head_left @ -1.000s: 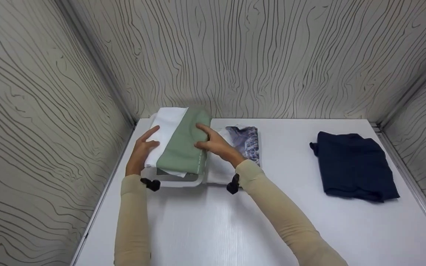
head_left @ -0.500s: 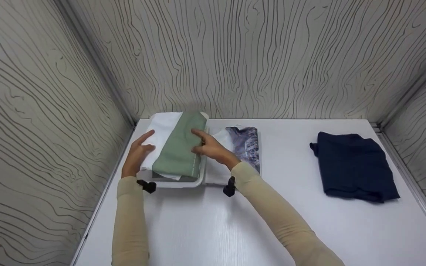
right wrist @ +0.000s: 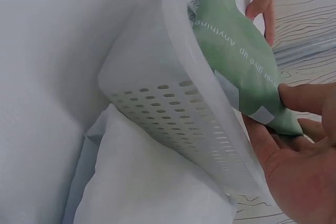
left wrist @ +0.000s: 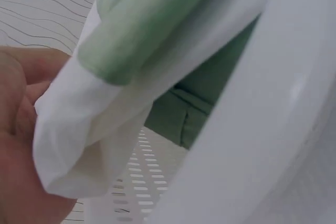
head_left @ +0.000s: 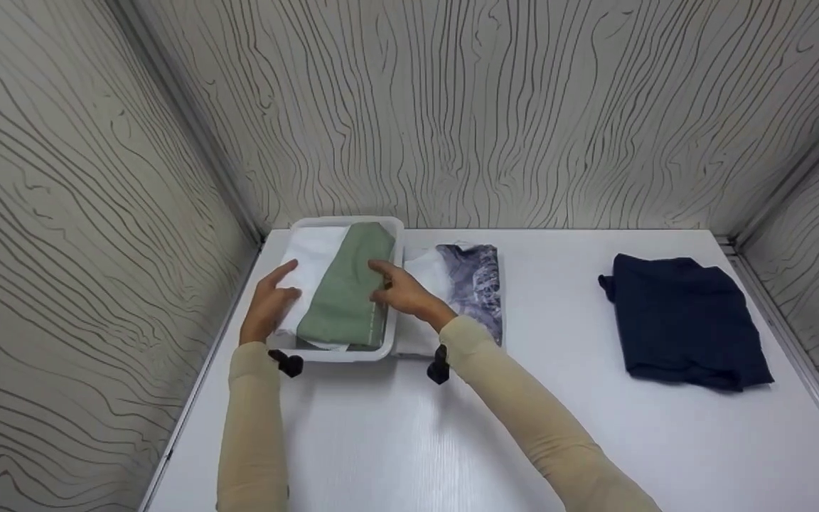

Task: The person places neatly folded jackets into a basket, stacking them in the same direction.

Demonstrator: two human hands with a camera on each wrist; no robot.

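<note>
A folded green-and-white garment (head_left: 349, 291) lies mostly inside a white perforated basket (head_left: 342, 355) at the back left of the table. My left hand (head_left: 265, 304) holds its white left edge; in the left wrist view the folded white cloth (left wrist: 79, 129) rests between thumb and fingers. On the right side my right hand (head_left: 409, 291) grips the green edge, thumb above and fingers beneath, seen in the right wrist view near the printed lettering on the green cloth (right wrist: 236, 51). Darker green cloth (left wrist: 181, 114) shows lower in the basket.
Right beside the basket lies a folded white garment with a purple-grey print (head_left: 477, 284). A folded navy garment (head_left: 683, 323) sits at the table's right side. Patterned panels (head_left: 488, 114) wall the table at the back and both sides.
Both hands have lowered the green-and-white garment from above the basket down into it. The basket's back rim now shows. The other two garments have stayed put.
</note>
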